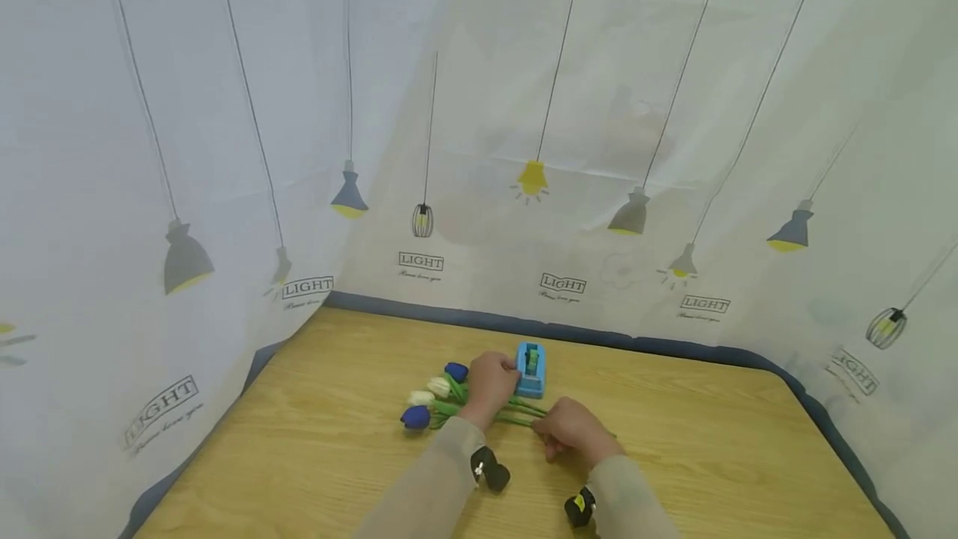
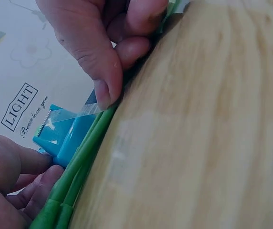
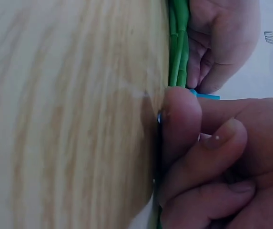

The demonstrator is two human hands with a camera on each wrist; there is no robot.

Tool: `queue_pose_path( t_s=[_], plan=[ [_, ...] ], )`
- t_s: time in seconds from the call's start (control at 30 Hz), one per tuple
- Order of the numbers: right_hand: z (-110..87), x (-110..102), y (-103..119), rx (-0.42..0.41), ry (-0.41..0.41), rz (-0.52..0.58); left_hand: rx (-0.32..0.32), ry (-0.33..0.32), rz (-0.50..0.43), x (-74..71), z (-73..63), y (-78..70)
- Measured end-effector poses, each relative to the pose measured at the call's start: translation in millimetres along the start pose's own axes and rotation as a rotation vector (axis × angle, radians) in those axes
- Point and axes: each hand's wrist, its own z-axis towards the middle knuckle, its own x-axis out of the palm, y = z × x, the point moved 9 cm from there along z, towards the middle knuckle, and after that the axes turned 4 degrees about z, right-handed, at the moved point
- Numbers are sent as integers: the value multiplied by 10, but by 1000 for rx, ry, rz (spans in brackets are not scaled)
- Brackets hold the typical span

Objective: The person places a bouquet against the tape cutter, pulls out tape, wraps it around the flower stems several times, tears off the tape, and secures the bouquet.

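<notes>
Artificial tulips, blue point(image 1: 415, 417) and white point(image 1: 438, 388), lie on the wooden table with their heads to the left. Their green stems point(image 2: 81, 160) run together towards the right. Just behind the stems is a blue tape dispenser point(image 1: 530, 385). My left hand point(image 1: 492, 385) reaches over the stems and grips the dispenser's side between thumb and fingers. A strip of clear tape point(image 2: 76, 113) stretches from the toothed cutter to my right thumb. My right hand point(image 1: 572, 427), fingers curled, pinches the tape's end right at the stems. The right fingertips partly hide the stems' lower ends.
A pale curtain point(image 1: 486, 273) printed with lamps surrounds the wooden table point(image 1: 718, 447) at the back and sides. Dark blue edging point(image 1: 449, 314) runs along the table's far edge. Black wrist cameras point(image 1: 490, 470) sit on both wrists.
</notes>
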Motion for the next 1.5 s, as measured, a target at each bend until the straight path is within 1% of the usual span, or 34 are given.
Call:
queue_pose_path(
  t_s=[0.13, 0.23, 0.3, 0.4, 0.5, 0.57, 0.63, 0.77, 1.0, 1.1, 1.33, 1.5],
  plan=[
    [-43, -14, -119, 40, 16, 100, -5, 0, -6, 124, 5, 11],
    [-83, -32, -158, 53, 13, 166, -11, 1, -19, 145, -18, 8],
    [-114, -85, -141, 47, -12, 192, -20, -3, -23, 133, -30, 10],
    [-164, -254, -90, 12, -110, 142, -29, -12, -19, 102, -46, 14],
    [-227, -457, -40, -48, -232, 2, -27, -12, -18, 81, -45, 12],
    [-250, -532, -27, -91, -265, -86, -19, -13, -15, 70, -36, 8],
    [-242, -545, -36, -128, -254, -140, -20, -11, -14, 60, -29, 8],
    [-162, -480, -54, -169, -193, -188, -24, -18, -1, 30, -22, 1],
    [-96, -412, 57, -211, -205, -296, -12, -33, 64, -4, -9, -34],
    [-82, -383, 92, -218, -191, -302, -2, -36, 77, -15, -14, -50],
    [-15, -291, 91, -206, -96, -295, 7, -37, 72, -20, -21, -48],
    [17, -223, 102, -211, -49, -327, -10, -44, 72, -18, -17, -20]
  ],
)
